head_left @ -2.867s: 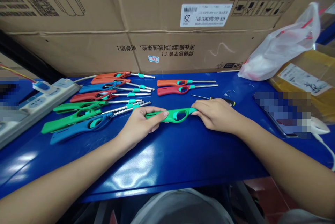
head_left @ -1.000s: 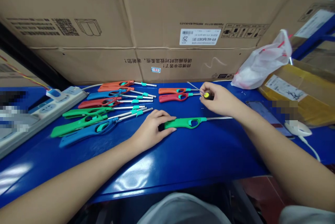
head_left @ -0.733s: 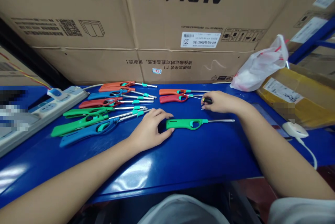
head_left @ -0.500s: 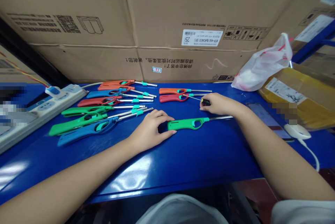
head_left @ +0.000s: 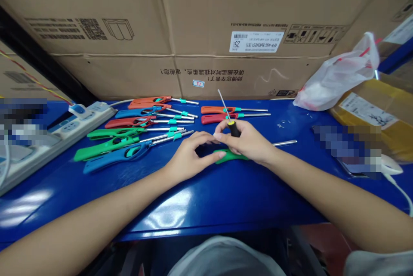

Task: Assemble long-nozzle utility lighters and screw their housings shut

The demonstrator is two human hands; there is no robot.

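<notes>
My right hand [head_left: 248, 141] is closed around the black handle of a screwdriver [head_left: 234, 129] with a yellow ring; its thin shaft points up toward the back. Beneath that hand lies a green gas lighter [head_left: 227, 156], its metal tube [head_left: 284, 143] showing to the right and its trigger hidden. My left hand [head_left: 189, 155] curves around the lighter's butt end, the thumb against its near side. The left fingertips meet the right fingers, and any small piece between them is too small to make out. Just behind lie a red lighter [head_left: 214, 119] and an orange lighter [head_left: 214, 109].
To the left lie several more lighters [head_left: 112, 155] in a row, beside a white power strip [head_left: 69, 127]. Small white bits [head_left: 281, 124] are scattered on the blue table [head_left: 180, 207]. A plastic bag [head_left: 338, 78], a yellow-taped parcel [head_left: 383, 125] and a phone [head_left: 348, 151] are at right.
My right hand has come left from the red lighter to above the green one, and the screwdriver shaft has swung upward. My left hand remains at the green lighter's butt.
</notes>
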